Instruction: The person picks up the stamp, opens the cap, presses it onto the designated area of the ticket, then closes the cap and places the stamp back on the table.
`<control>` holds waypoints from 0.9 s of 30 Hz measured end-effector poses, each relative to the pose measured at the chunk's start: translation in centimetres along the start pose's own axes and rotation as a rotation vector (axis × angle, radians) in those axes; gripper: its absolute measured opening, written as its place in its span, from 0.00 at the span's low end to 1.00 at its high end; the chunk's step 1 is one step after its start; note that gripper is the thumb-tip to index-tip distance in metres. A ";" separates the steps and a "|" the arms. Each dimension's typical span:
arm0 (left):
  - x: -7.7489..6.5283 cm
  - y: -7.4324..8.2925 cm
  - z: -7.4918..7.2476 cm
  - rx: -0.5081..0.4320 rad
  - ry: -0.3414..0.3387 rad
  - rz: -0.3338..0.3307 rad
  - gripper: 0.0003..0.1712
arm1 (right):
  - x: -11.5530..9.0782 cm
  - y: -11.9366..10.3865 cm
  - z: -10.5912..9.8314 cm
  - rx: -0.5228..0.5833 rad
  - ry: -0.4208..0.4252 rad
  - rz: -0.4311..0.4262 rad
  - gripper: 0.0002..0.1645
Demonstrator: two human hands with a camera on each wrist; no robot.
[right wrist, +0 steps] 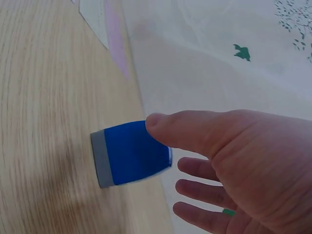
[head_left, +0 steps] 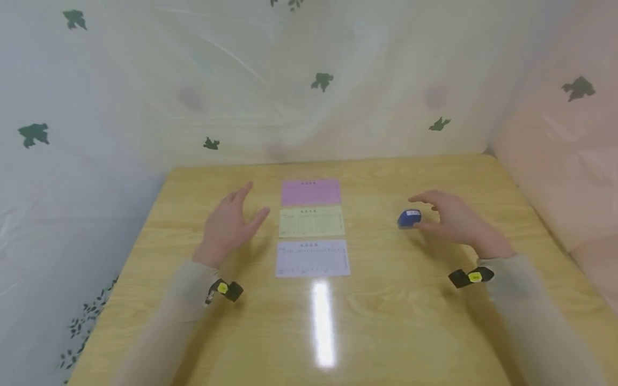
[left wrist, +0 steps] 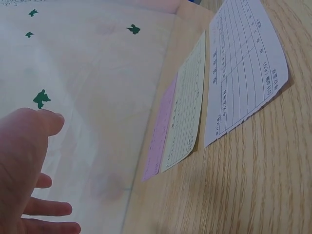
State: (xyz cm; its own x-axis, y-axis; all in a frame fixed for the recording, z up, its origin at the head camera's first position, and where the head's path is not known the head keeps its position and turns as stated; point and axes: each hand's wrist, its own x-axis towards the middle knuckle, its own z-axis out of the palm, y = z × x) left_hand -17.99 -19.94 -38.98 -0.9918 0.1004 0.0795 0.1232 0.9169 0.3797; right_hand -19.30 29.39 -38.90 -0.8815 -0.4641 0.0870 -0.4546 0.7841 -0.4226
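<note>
Three paper forms lie in a column on the wooden table: a pink form farthest, a pale yellow form in the middle and a pale lilac form nearest. To their left my left hand hovers over the table, empty, thumb and fingers spread apart. On the right stands a small blue block with a grey base and white label. My right hand is beside it, fingers spaced apart. In the right wrist view the thumb tip overlaps the blue block's upper edge.
The wooden table carries a bright light reflection near its front. A pale curtain with dark green bird shapes hangs behind it. Both wrists wear black bands with yellow tags, over light sleeves.
</note>
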 end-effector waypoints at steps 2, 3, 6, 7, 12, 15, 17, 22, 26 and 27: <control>0.0 0.1 0.2 -0.008 0.015 0.004 0.49 | 0.2 -0.1 0.3 0.009 -0.027 0.016 0.34; 0.0 0.2 0.2 -0.011 0.021 0.006 0.48 | 0.3 -0.1 0.5 0.012 -0.039 0.028 0.34; 0.0 0.4 0.4 -0.019 0.030 0.012 0.47 | 0.5 0.0 0.8 0.010 -0.063 0.051 0.34; 0.0 0.4 0.4 -0.023 0.031 0.013 0.47 | 0.5 0.0 0.9 0.007 -0.067 0.056 0.34; 0.0 0.6 0.7 -0.039 0.032 0.018 0.45 | 0.8 0.2 1.4 0.000 -0.063 0.033 0.30; 0.1 0.7 0.9 -0.052 0.031 0.029 0.44 | 0.9 0.2 1.6 0.000 -0.060 0.025 0.28; 0.2 0.9 1.0 -0.056 0.030 0.033 0.44 | 1.0 0.3 1.8 -0.008 -0.064 0.033 0.26; 0.3 1.2 1.3 -0.060 0.034 0.047 0.43 | 1.0 0.7 2.1 -0.011 -0.075 0.075 0.21; 0.3 1.3 1.5 -0.054 0.043 0.058 0.43 | 0.9 0.8 2.0 -0.001 -0.068 0.085 0.19; 0.3 1.4 1.5 -0.055 0.046 0.061 0.43 | 0.9 0.8 2.0 -0.001 -0.063 0.081 0.19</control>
State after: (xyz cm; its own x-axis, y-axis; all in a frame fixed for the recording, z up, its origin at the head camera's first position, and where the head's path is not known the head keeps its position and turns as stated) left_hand -18.17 -18.08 -39.80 -0.9799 0.1360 0.1458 0.1860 0.8869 0.4229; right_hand -20.22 28.82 -40.93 -0.9056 -0.4241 -0.0040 -0.3823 0.8205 -0.4250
